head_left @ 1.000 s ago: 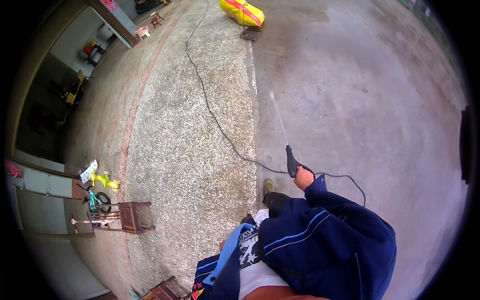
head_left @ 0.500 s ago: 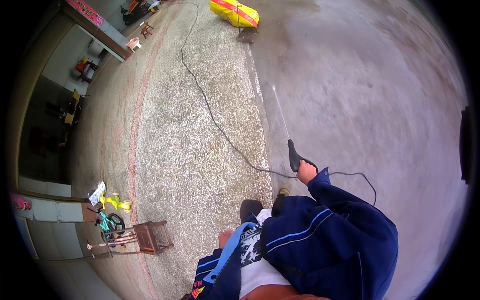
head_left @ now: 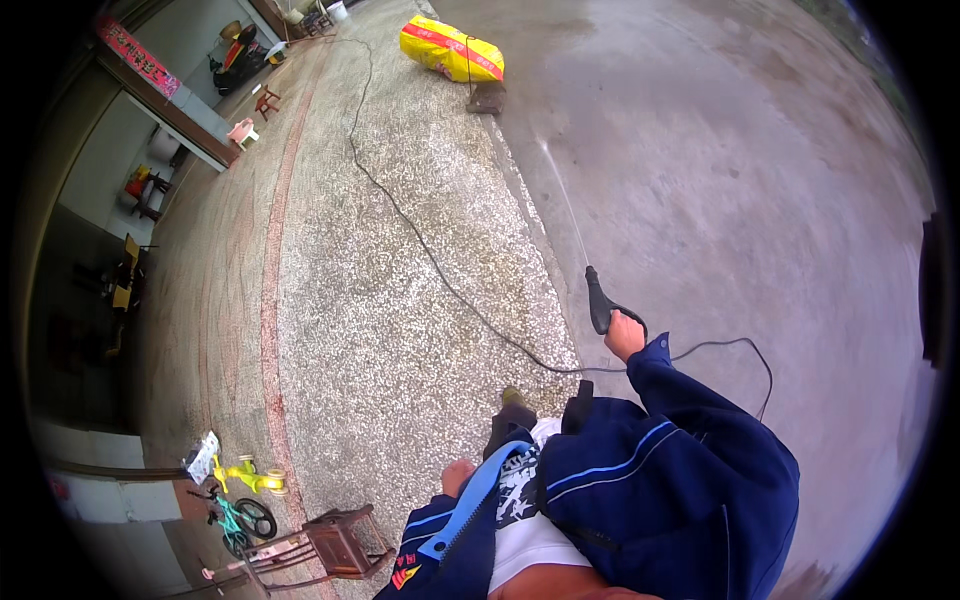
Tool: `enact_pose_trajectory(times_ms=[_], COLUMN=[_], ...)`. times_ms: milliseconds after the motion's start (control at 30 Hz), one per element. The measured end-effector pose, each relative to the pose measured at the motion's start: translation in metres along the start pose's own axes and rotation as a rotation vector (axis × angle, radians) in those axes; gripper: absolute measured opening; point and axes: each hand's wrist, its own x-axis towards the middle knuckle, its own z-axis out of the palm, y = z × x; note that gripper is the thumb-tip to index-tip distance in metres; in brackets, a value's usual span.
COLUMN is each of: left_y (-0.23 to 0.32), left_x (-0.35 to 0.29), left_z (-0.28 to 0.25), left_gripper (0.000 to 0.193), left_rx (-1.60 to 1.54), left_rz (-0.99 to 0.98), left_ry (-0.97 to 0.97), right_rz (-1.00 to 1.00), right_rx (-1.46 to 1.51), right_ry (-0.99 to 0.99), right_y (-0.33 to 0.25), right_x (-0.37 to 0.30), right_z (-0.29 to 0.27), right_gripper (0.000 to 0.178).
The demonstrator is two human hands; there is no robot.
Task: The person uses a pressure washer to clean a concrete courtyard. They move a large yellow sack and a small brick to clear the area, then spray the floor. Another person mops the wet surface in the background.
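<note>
Fingers [head_left: 617, 322] of right hand [head_left: 627, 341] are clamping around black spray gun [head_left: 599, 303], hovering over smooth grey concrete [head_left: 700, 220]. Long axis is slanting; nozzle is pointing forward, slightly left, shooting thin, straight white jet [head_left: 568, 206]. Left hand [head_left: 458, 477] is hanging by navy jacket [head_left: 670, 480]; cannot tell its finger state. Slim dark hose [head_left: 560, 369] is curving over rough, pebbled paving [head_left: 390, 350].
</note>
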Motion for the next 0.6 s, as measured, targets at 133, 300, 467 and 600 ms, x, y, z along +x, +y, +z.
enact_pose_trajectory(times_ms=[133,300,467,600], left_y=[-0.058,-0.089,-0.117,-0.128], left_x=[0.032,0.044,0.035,0.035], left_z=[-0.063,-0.109,-0.105,-0.12], left_gripper=[0.025,0.026,0.017,0.025], left_rx=[-1.124,-0.93,-0.394,0.151], left_rz=[-0.467,-0.448,-0.109,0.299], left_ry=[0.124,0.122,-0.027,0.058], right_rz=[-0.014,0.011,0.072,-0.024], right_rx=[-0.032,-0.031,0.018,-0.022], right_ry=[-0.009,-0.05,0.1,-0.042], right_y=[-0.07,-0.131,-0.173,-0.199], right_x=[0.0,-0.01,0.025,0.02], right_z=[0.003,0.017,0.003,0.023], right_gripper=[0.015,0.015,0.016,0.019])
